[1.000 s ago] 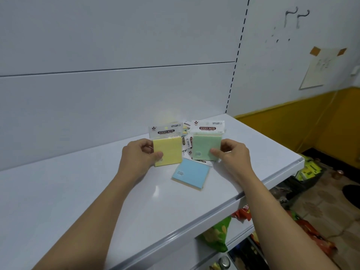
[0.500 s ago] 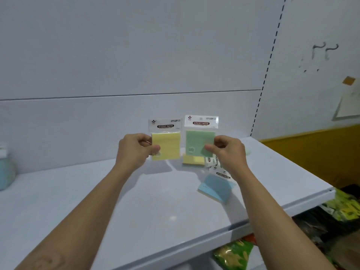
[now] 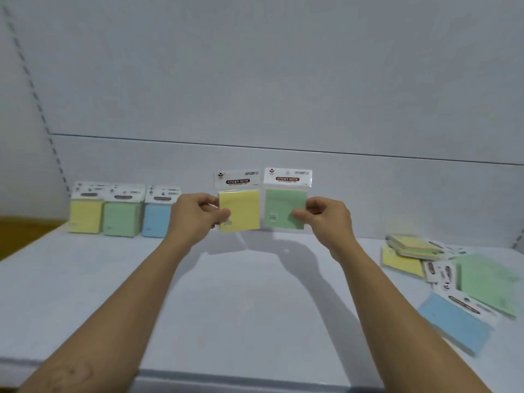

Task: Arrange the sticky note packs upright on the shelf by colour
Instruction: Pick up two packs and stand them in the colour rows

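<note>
- The shelf has its front lip nearest the person; the broad bare stretch behind that lip gives both forearms free room to travel.
- Right of that bare stretch, close to the front lip, a blue pack lies flat, with a flat green pack and a loose heap of yellow packs behind it; they look blurred, and their overlaps cannot be told exactly.
- Above the middle of the shelf, the left hand pinches the held yellow pack by its left edge, thumb in front.
- The right hand pinches the held green pack by its right edge; both packs are upright, side by side, clear of the shelf.
- At the back left of the shelf stand three upright stacks against the back panel: yellow stack, green stack, blue stack.
- Likely step: carry each pack leftward to its own colour, set its bottom edge down square, and lean it on the stack.
- The left hand's path crosses in front of the blue stack; keeping high and forward should avoid toppling it.
</note>
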A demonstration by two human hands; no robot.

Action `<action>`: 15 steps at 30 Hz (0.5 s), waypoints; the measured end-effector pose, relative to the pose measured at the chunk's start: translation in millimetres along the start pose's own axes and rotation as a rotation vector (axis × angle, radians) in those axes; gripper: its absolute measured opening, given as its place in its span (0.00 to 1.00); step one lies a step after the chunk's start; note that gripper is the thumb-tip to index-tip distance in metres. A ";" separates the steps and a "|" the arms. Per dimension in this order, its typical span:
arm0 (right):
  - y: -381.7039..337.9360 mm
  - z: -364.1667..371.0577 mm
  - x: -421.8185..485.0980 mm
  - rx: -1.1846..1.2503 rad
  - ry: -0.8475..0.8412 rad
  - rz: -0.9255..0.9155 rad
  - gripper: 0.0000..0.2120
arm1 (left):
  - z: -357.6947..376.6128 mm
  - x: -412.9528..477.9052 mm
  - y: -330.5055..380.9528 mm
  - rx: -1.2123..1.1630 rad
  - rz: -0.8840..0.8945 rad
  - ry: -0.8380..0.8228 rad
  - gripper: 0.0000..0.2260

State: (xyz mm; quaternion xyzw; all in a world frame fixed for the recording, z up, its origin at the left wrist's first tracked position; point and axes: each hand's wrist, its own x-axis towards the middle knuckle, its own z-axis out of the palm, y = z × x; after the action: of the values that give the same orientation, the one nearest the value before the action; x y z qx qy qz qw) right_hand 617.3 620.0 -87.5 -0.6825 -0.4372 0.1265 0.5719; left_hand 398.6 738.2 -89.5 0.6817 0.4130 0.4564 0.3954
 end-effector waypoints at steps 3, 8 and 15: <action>-15.1 51.5 2.7 0.033 -0.084 -0.010 0.04 | -48.7 6.0 -18.3 0.002 -0.023 0.078 0.10; -39.8 135.7 1.2 0.030 -0.164 -0.046 0.03 | -125.5 16.2 -55.1 0.044 -0.044 0.173 0.08; -51.9 233.9 -2.3 -0.110 -0.146 -0.029 0.04 | -215.2 39.5 -110.4 0.045 -0.077 0.291 0.09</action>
State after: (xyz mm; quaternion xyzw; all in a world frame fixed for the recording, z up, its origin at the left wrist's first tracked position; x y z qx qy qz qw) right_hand 435.1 773.1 -115.5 -0.6956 -0.4938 0.1433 0.5018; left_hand 181.7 847.8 -120.7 0.6006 0.5018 0.5258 0.3332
